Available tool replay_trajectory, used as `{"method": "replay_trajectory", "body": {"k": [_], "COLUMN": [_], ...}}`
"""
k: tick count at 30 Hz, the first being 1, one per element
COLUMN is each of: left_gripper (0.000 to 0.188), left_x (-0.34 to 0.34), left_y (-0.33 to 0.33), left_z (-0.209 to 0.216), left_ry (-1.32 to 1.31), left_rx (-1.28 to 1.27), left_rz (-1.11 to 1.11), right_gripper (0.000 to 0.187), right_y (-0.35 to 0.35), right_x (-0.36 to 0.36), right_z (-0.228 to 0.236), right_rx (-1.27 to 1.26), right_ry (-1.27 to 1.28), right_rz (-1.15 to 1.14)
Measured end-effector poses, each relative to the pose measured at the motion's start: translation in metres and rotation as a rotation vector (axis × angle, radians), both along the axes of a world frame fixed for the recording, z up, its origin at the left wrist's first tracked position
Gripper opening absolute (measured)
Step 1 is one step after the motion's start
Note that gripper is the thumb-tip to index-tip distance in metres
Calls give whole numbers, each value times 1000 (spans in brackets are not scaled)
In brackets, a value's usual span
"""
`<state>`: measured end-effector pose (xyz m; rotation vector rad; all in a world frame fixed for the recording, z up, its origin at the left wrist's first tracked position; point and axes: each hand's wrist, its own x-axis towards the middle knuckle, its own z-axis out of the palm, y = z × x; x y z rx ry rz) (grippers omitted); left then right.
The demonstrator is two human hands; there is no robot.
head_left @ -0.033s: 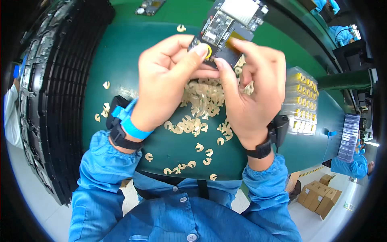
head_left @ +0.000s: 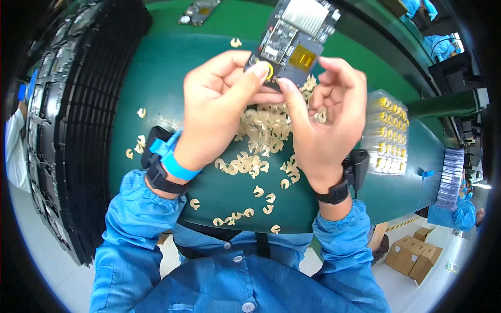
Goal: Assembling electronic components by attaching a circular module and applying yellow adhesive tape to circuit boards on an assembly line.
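Note:
My left hand (head_left: 219, 107) pinches the lower left corner of a dark circuit board (head_left: 287, 41), its thumb beside a yellow ring (head_left: 270, 71) on the board. Silver shielding covers the board's far end, and an amber patch (head_left: 302, 58) shows on its right side. At the board's lower edge rests the thumb of my right hand (head_left: 329, 125); its other fingers are half curled, apart from the thumb and off the board's face. Below both hands a pile of small cream C-shaped pieces (head_left: 266, 128) is spread on the green mat (head_left: 297, 208).
Black stacked trays (head_left: 68, 120) rise along the left. To the right stands a clear tray with yellow-ringed round parts (head_left: 387, 133), and farther off a stack of clear trays (head_left: 451, 177). Another circuit board (head_left: 199, 11) lies at the back. Cardboard boxes (head_left: 412, 255) sit on the floor.
My right index finger has lifted off the board, uncovering the amber patch. The board has shifted slightly, and my left hand still grips it.

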<state>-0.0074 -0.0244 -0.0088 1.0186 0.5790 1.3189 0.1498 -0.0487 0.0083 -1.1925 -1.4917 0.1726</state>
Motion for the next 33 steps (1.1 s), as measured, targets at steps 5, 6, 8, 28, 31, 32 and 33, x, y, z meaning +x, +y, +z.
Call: {"method": "replay_trajectory", "body": {"k": [5,6,8,28,31,32,33], "left_gripper": [24,25,32,29,24,24,33], "left_x": [-4,-3,-1,-33,-33,-32,-33], "left_y": [8,11,13,31,30,30,31], "left_z": [-5,-3,-1,-8,-6,-6,-7], "left_ry": [34,37,65,82,158,159,152], "left_rx": [-9,-37,-41,-157,-97,-96,-104], "left_rz": [-15,-37,-51,387,504,499,524], "right_gripper": [15,15,12,81,80,80,79], "right_y": [16,25,46,235,236,235,233], "right_x": [1,6,20,-70,-90,-92,-91], "right_z": [0,2,8,-42,-34,-32,-30], "right_rx": [-488,-473,-543,-452,-495,-455,-416], "right_ry": [619,609,568,-503,-545,-466,-388], "right_rz": [384,384,288,65,44,8,-30]}}
